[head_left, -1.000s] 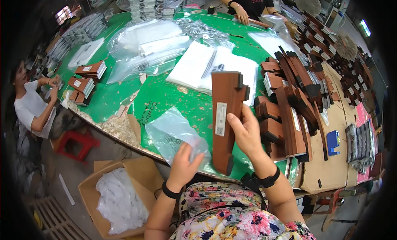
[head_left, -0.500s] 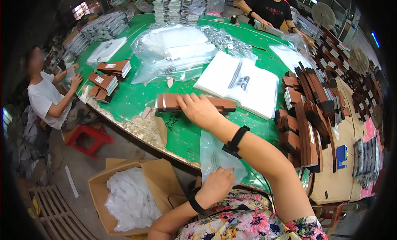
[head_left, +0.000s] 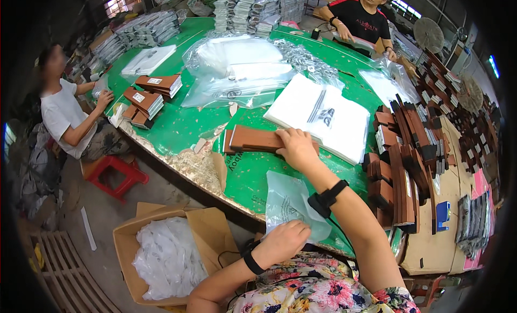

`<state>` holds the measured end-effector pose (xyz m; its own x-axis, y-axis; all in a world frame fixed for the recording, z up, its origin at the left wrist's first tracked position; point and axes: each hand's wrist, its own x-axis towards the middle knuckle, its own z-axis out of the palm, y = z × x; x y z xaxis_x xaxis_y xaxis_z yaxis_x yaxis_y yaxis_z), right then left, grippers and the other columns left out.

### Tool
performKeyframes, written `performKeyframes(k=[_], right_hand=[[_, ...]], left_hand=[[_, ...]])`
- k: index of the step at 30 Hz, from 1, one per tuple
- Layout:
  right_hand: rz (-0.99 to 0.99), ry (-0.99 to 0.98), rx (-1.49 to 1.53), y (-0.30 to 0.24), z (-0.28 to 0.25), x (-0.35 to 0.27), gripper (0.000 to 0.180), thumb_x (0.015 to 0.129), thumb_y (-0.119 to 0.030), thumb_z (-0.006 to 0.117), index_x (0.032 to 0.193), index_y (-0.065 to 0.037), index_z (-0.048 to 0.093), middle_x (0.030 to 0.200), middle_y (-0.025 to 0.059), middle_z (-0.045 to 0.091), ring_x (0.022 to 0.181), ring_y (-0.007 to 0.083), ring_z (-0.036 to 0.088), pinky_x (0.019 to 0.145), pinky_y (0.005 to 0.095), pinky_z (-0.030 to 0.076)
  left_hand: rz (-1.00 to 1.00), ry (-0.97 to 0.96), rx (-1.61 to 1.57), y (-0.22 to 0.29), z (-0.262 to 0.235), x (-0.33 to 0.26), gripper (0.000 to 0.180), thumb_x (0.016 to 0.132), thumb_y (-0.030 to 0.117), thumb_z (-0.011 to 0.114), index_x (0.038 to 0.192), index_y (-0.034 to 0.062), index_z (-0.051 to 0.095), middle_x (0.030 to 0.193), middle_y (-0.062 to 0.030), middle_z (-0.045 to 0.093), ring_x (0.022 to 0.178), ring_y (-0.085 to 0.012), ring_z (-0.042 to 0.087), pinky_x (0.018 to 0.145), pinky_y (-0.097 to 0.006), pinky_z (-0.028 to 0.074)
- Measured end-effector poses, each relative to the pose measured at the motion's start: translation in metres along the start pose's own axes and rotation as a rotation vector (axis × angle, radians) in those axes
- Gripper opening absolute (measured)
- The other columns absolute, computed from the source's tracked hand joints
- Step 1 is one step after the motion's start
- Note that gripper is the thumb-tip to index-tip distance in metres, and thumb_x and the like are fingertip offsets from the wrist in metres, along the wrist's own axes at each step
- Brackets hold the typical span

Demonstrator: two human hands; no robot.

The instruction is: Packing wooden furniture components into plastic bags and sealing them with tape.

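My right hand is wrapped over the right end of a flat brown wood-like piece. This piece lies level on the green table, with the edge of another brown piece showing at its left end. Near the table's front edge, my left hand has its fingers curled on the lower part of a clear printed plastic bag. The bag lies flat on the table, its lower end hanging toward me. Just beyond my right hand is a stack of white printed plastic bags.
Brown and black pieces are piled on the right. A cardboard box of crumpled plastic stands below the table edge, near a red stool. Clear bags cover the middle back. One person works at left, another at back right.
My right hand has slid to the right end of the brown piece, which was blurred and is now still. My left hand stays at the bag. The whole view has shifted slightly.
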<state>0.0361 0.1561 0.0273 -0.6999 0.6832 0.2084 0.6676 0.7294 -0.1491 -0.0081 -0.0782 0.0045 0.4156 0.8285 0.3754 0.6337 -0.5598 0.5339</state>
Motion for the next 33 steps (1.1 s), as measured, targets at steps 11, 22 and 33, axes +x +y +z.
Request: performKeyframes(k=[11, 22, 33], right_hand=[[0.053, -0.37, 1.256, -0.057, -0.127, -0.129, 0.055, 0.092, -0.024, 0.073, 0.137, -0.001, 0.051, 0.125, 0.0054, 0.06, 0.112, 0.0137, 0.055, 0.097, 0.0321, 0.045], [0.157, 0.016, 0.718, -0.008, -0.07, -0.17, 0.049, 0.083, -0.022, 0.079, 0.121, 0.0, 0.058, 0.114, 0.0185, 0.064, 0.107, 0.0312, 0.062, 0.091, 0.0385, 0.05], [0.076, 0.112, 0.566, -0.01, -0.051, -0.196, 0.054, 0.077, -0.014, 0.083, 0.122, -0.002, 0.056, 0.116, 0.0198, 0.059, 0.121, 0.0403, 0.056, 0.1, 0.046, 0.046]], left_hand=[[-0.223, 0.148, -0.536, -0.014, 0.003, 0.025, 0.025, 0.089, 0.009, 0.057, 0.114, 0.005, 0.061, 0.115, -0.0162, 0.06, 0.11, -0.0261, 0.06, 0.088, -0.037, 0.052], [0.039, 0.013, 0.067, -0.008, 0.01, -0.01, 0.024, 0.086, 0.011, 0.059, 0.108, 0.0062, 0.066, 0.126, -0.0122, 0.061, 0.117, -0.0337, 0.059, 0.099, -0.043, 0.049], [-0.196, 0.241, 0.287, 0.011, -0.008, -0.04, 0.021, 0.08, 0.005, 0.062, 0.1, 0.0074, 0.069, 0.127, -0.0139, 0.059, 0.125, -0.0363, 0.053, 0.105, -0.052, 0.041]])
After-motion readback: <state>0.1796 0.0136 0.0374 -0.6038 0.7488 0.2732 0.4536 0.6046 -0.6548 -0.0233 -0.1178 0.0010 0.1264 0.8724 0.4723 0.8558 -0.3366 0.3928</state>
